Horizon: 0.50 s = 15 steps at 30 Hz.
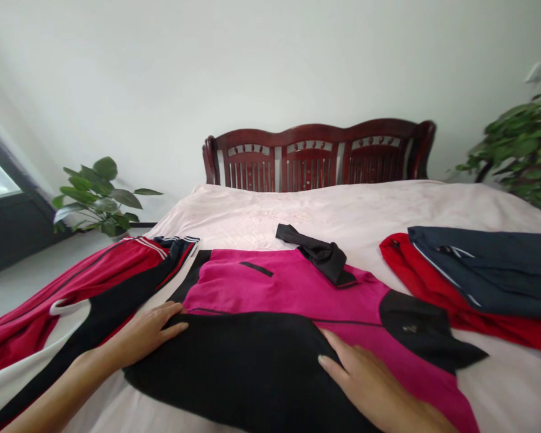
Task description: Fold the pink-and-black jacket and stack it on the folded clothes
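A magenta and black zip jacket (293,282) lies spread sideways on the bed, its dark collar end toward the right. One black sleeve (322,255) is bent back over its far side. Across the near side lies a broad black part of the garment (247,367), its upper edge along the zipper line. At its left corner, my left hand (155,328) has the thumb on top and the fingers over the edge. My right hand (365,373) grips its right edge between thumb and fingers. The fingertips under the cloth are partly hidden.
A red, white and navy track garment (85,300) lies at the left. Folded navy clothing (500,270) rests on a red garment (397,258) at the right. Beyond the pink bedsheet (243,210) rises a wooden headboard (306,156). Potted plants (101,192) flank the bed.
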Motion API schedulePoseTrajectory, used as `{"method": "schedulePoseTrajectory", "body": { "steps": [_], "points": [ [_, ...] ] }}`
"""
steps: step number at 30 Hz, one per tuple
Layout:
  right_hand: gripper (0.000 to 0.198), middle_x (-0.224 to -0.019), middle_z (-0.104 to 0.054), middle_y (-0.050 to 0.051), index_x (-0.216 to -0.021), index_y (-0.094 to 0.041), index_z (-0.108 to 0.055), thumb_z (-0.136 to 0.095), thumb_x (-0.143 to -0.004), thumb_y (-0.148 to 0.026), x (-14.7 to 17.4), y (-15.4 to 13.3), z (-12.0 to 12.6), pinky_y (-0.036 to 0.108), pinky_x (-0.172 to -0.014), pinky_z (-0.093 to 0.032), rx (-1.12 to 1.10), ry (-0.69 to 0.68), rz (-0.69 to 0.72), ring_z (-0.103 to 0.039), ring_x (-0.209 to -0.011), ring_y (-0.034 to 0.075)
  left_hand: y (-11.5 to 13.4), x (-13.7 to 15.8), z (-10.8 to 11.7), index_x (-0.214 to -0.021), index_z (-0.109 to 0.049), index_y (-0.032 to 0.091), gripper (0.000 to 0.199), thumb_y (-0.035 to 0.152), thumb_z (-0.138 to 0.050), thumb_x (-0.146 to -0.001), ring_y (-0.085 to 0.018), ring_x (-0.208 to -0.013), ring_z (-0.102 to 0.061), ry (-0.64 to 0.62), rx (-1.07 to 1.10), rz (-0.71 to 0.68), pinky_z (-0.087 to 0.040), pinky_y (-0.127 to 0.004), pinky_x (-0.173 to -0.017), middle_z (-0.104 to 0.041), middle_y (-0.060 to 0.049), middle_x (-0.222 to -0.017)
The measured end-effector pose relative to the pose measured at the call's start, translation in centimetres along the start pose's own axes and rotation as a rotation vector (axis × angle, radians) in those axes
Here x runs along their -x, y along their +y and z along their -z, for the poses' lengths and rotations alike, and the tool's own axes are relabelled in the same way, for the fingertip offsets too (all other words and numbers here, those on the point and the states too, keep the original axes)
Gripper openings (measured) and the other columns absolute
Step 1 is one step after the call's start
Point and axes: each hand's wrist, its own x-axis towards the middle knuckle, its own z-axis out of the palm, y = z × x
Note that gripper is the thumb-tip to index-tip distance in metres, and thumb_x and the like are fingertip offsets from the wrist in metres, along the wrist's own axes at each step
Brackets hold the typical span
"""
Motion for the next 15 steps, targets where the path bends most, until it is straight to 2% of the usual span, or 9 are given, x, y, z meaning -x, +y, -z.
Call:
{"method": "schedulePoseTrajectory", "body": {
  "steps": [2, 5, 7, 10, 13, 15],
  "points": [
    [0.053, -0.113, -0.072, 0.016, -0.143, -0.019, -0.049, -0.045, -0.094, -0.039, 0.0, 0.0, -0.1, 0.051, -0.089, -0.052, 0.136, 0.020, 0.006, -0.067, -0.105, 0.036, 0.7, 0.1, 0.3, -0.117, -0.067, 0.024, 0.047, 0.058, -0.050, -0.089, -0.028, -0.111, -0.064, 0.056, -0.100, -0.017, -0.047, -0.040, -0.099, -0.069, -0.008, -0.119],
    [0.052, -0.099, -0.074, 0.016, -0.143, -0.018, -0.049, -0.046, -0.094, -0.037, 0.0, -0.2, 0.1, 0.053, -0.078, -0.055, 0.297, 0.075, 0.036, -0.071, -0.091, 0.037, 2.1, 0.6, 0.4, -0.124, -0.063, 0.026, 0.045, 0.053, -0.049, -0.092, -0.027, -0.116, -0.060, 0.217, -0.231, -0.083, -0.044, -0.043, -0.103, -0.066, -0.008, -0.125],
    [0.052, -0.109, -0.072, 0.017, -0.142, -0.018, -0.050, -0.050, -0.093, -0.036, 0.0, -0.9, 0.4, 0.053, -0.080, -0.055, 0.378, 0.205, 0.111, -0.068, -0.098, 0.037, 3.1, 1.1, -0.1, -0.132, -0.059, 0.029, 0.046, 0.052, -0.048, -0.093, -0.027, -0.127, -0.053, 0.294, -0.302, -0.169, -0.038, -0.044, -0.110, -0.061, -0.006, -0.136],
    [0.056, -0.139, -0.056, 0.015, -0.144, -0.018, -0.046, -0.055, -0.090, -0.033, -0.3, -2.6, 0.3, 0.054, -0.100, -0.047, 0.446, 0.428, 0.335, -0.052, -0.126, 0.036, 4.2, 1.7, -1.6, -0.144, -0.045, 0.036, 0.051, 0.050, -0.046, -0.095, -0.026, -0.138, -0.043, 0.280, -0.401, -0.320, -0.027, -0.046, -0.116, -0.051, -0.002, -0.148],
    [0.064, -0.154, -0.040, 0.012, -0.149, -0.018, -0.038, -0.057, -0.090, -0.034, -1.0, -3.8, -0.8, 0.050, -0.114, -0.034, 0.460, 0.432, 0.556, -0.035, -0.141, 0.032, 5.1, 1.9, -3.4, -0.152, -0.029, 0.037, 0.059, 0.051, -0.043, -0.097, -0.025, -0.141, -0.039, 0.221, -0.468, -0.418, -0.021, -0.046, -0.118, -0.042, -0.001, -0.154],
    [0.066, -0.155, -0.038, 0.011, -0.150, -0.018, -0.034, -0.057, -0.092, -0.037, -1.5, -3.5, -1.9, 0.049, -0.115, -0.033, 0.458, 0.375, 0.630, -0.032, -0.143, 0.030, 5.4, 1.8, -4.1, -0.154, -0.024, 0.035, 0.063, 0.052, -0.043, -0.096, -0.024, -0.140, -0.040, 0.213, -0.494, -0.448, -0.020, -0.044, -0.118, -0.041, -0.002, -0.155]
  ]
}}
